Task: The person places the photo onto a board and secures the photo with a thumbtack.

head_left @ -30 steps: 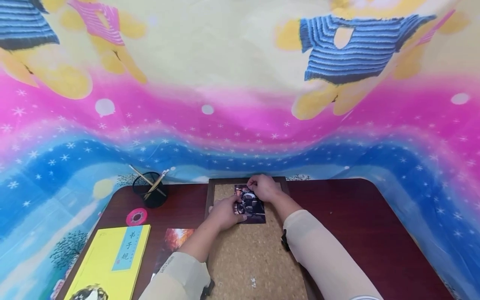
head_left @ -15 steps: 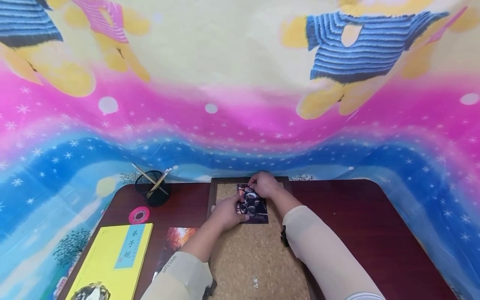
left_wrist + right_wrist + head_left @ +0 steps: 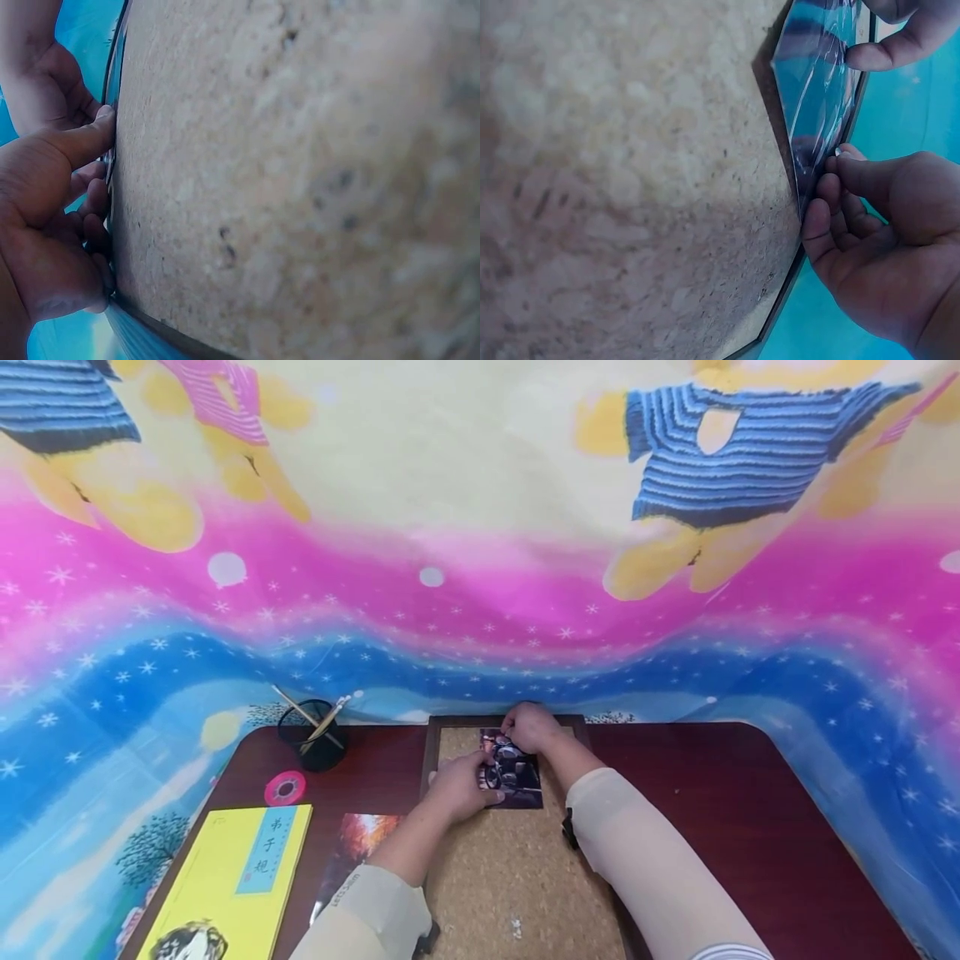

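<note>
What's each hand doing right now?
Left hand: open, resting on the photo.
Right hand: closed, pinching something small, apparently a clear pin, by the photo's top edge.

The head view's lower edge cuts off the yellow book (image 3: 225,877) and cork board (image 3: 525,868), the left fingers (image 3: 476,762) hide part of the photo (image 3: 522,777), and white specks (image 3: 516,928) are unidentifiably small.

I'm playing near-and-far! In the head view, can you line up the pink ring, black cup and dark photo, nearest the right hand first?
1. Dark photo, at the right hand, on the cork board.
2. Black cup, left, toward the back of the table.
3. Pink ring, farther left, in front of the cup.
</note>
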A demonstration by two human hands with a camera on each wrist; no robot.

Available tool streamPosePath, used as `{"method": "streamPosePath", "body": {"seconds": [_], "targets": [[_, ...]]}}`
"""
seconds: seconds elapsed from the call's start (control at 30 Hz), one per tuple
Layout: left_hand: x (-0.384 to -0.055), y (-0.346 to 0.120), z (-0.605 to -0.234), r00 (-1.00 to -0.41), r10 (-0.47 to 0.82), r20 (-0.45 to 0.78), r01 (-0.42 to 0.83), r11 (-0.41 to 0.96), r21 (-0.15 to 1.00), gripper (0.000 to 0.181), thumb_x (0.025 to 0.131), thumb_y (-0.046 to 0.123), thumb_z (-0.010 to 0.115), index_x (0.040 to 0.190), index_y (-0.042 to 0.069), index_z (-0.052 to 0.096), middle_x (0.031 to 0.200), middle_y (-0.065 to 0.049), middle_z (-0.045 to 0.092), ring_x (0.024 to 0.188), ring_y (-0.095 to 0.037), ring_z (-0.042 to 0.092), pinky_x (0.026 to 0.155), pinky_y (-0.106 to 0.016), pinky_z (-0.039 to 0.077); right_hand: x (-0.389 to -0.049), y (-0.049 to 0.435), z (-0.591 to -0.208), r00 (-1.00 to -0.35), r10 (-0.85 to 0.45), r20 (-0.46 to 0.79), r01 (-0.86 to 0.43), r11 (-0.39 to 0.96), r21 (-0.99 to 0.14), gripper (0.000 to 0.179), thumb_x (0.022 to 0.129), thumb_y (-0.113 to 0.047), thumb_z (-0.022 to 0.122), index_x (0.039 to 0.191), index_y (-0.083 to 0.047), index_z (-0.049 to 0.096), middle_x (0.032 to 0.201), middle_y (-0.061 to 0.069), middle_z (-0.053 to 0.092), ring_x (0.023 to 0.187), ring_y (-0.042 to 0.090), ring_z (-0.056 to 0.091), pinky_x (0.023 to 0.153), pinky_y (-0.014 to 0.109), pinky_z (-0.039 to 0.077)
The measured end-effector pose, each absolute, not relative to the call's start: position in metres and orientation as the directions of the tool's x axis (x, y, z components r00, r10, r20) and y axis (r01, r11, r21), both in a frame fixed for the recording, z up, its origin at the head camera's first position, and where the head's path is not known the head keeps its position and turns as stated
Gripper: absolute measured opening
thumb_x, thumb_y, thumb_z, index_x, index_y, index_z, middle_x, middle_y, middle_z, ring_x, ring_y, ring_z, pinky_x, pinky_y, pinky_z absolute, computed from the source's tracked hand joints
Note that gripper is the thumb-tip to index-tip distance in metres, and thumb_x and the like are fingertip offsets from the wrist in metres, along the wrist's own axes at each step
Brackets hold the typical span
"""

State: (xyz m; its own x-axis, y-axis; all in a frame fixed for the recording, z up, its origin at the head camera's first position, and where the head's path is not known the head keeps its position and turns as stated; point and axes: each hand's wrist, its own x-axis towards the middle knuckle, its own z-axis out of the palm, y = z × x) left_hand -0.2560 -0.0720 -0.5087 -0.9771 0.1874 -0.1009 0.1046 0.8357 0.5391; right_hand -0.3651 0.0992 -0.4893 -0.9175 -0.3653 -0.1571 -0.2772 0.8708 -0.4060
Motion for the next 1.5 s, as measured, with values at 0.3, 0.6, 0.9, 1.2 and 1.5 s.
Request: {"method": "streamPosePath", "body": {"seconds": [0.3,0.6,0.9,1.2,1.5], "targets": [[-0.256,-0.073,-0.509,-0.979,0.182,-0.095,0.103,0.835,0.541,0.064,0.083,0.044,0.086,0.137,0.019,0.064,0.137,-0.006,0.067,0.121,-0.039,0.059,0.087,-0.059,0.040,-0.365,0.099,-0.487,-0.912,-0.372,-0.170,-0.279,0.870,-0.406,0.022,0.100,-0.010,0.058,0.105,-0.014,0.079,0.104,0.000,0.074,0.103,0.021,0.068,0.093,0.038,0.054],[-0.259,-0.073,-0.514,-0.977,0.190,-0.092,0.112,0.836,0.537,0.063,0.084,0.045,0.085,0.138,0.020,0.064,0.136,-0.005,0.067,0.119,-0.038,0.059,0.087,-0.058,0.041,-0.367,0.098,-0.488,-0.911,-0.367,-0.188,-0.277,0.883,-0.379,0.021,0.102,-0.012,0.057,0.104,-0.015,0.078,0.102,0.000,0.073,0.101,0.021,0.068,0.091,0.038,0.055],[-0.258,-0.073,-0.514,-0.978,0.190,-0.087,0.114,0.836,0.537,0.063,0.084,0.046,0.085,0.138,0.021,0.064,0.137,-0.005,0.067,0.119,-0.038,0.060,0.088,-0.058,0.040,-0.365,0.100,-0.495,-0.940,-0.330,-0.086,-0.267,0.870,-0.414,0.018,0.101,-0.011,0.061,0.106,-0.013,0.079,0.108,0.003,0.074,0.110,0.025,0.067,0.096,0.040,0.054],[-0.257,-0.075,-0.512,-0.977,0.191,-0.095,0.110,0.832,0.544,0.065,0.085,0.046,0.084,0.141,0.020,0.063,0.140,-0.006,0.065,0.123,-0.039,0.058,0.091,-0.058,0.040,-0.363,0.107,-0.497,-0.925,-0.380,-0.018,-0.333,0.833,-0.442,0.022,0.095,-0.005,0.061,0.101,-0.014,0.080,0.107,0.004,0.075,0.108,0.025,0.067,0.096,0.041,0.053],[-0.256,-0.073,-0.510,-0.978,0.189,-0.085,0.113,0.831,0.544,0.065,0.083,0.044,0.086,0.139,0.018,0.064,0.138,-0.007,0.066,0.121,-0.039,0.059,0.087,-0.057,0.040,-0.360,0.115,-0.497,-0.925,-0.371,-0.085,-0.286,0.825,-0.488,0.024,0.095,-0.004,0.063,0.102,-0.017,0.082,0.108,0.004,0.076,0.110,0.024,0.066,0.095,0.040,0.053]]}}
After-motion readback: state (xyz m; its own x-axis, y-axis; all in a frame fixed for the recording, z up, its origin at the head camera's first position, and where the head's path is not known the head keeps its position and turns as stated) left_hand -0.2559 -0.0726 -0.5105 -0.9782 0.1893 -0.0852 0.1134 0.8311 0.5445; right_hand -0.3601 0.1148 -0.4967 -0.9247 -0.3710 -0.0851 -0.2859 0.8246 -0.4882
